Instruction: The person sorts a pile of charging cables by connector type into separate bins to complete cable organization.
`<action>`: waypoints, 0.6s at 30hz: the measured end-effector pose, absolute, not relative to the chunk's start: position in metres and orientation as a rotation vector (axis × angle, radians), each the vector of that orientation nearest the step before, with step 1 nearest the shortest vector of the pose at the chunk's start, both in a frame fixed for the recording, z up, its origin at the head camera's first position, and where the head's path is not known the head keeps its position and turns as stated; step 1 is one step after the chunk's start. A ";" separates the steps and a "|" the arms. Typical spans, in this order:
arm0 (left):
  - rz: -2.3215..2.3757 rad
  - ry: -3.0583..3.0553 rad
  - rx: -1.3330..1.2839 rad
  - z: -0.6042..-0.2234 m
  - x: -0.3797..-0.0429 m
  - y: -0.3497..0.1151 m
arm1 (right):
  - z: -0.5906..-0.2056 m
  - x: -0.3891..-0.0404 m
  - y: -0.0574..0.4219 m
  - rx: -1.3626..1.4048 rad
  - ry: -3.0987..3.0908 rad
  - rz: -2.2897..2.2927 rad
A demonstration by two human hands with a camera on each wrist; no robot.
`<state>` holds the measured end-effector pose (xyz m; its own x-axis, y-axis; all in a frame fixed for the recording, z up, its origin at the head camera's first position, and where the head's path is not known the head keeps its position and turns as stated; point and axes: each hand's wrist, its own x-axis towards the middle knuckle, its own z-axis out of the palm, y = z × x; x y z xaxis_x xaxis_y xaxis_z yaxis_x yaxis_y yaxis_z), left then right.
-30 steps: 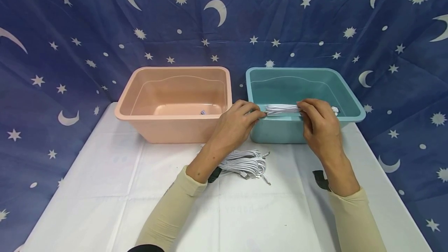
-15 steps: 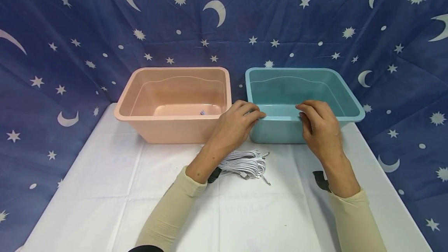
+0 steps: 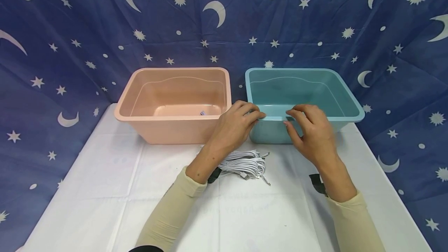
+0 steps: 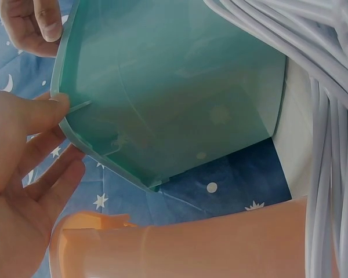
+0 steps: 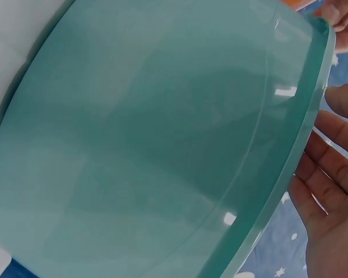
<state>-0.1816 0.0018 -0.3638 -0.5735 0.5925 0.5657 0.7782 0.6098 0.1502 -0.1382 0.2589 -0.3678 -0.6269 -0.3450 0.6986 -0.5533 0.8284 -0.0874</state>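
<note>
My left hand [image 3: 235,124] rests at the front left corner of the teal bin [image 3: 273,131], fingers over its rim. In the left wrist view its thumb [image 4: 46,113] touches the rim and its fingers are loosely bent, holding nothing. My right hand [image 3: 315,135] hovers over the same front rim, further right. Thumb and fingers stand apart with nothing between them, as the right wrist view also shows. Several bundled white cables [image 3: 245,163] lie on the table under my left wrist, partly hidden by it. The teal bin's near floor is hidden behind its front wall and my hands.
A peach bin [image 3: 175,129] stands left of the teal one, with a small greyish item [image 3: 202,112] inside. Both bins sit at the back of the white-covered table [image 3: 245,221], before a blue curtain [image 3: 245,18] with moons and stars.
The bundle of white cable that both hands held over the teal bin's front rim has been let go and is out of sight. My right hand has since shifted left, its fingers spreading.
</note>
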 end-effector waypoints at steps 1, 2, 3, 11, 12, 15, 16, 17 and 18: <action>-0.534 -2.371 -1.085 -0.364 -0.182 0.002 | -0.368 -0.138 0.257 0.665 -2.297 0.386; -0.533 -2.371 -1.084 -0.364 -0.182 0.002 | -0.368 -0.137 0.255 0.678 -2.289 0.388; -0.533 -2.370 -1.084 -0.364 -0.182 0.002 | -0.368 -0.137 0.253 0.693 -2.278 0.390; -0.525 -2.358 -1.089 -0.363 -0.182 0.001 | -0.369 -0.131 0.233 0.841 -2.189 0.417; -0.524 -2.358 -1.090 -0.363 -0.182 0.001 | -0.370 -0.130 0.231 0.856 -2.182 0.418; -0.523 -2.361 -1.092 -0.363 -0.182 0.001 | -0.372 -0.129 0.224 0.892 -2.163 0.420; -0.524 -2.363 -1.092 -0.363 -0.182 0.001 | -0.372 -0.129 0.222 0.902 -2.158 0.421; -0.523 -2.363 -1.093 -0.363 -0.181 0.001 | -0.373 -0.128 0.220 0.911 -2.152 0.424; -0.524 -2.363 -1.094 -0.363 -0.181 0.001 | -0.374 -0.128 0.218 0.916 -2.148 0.425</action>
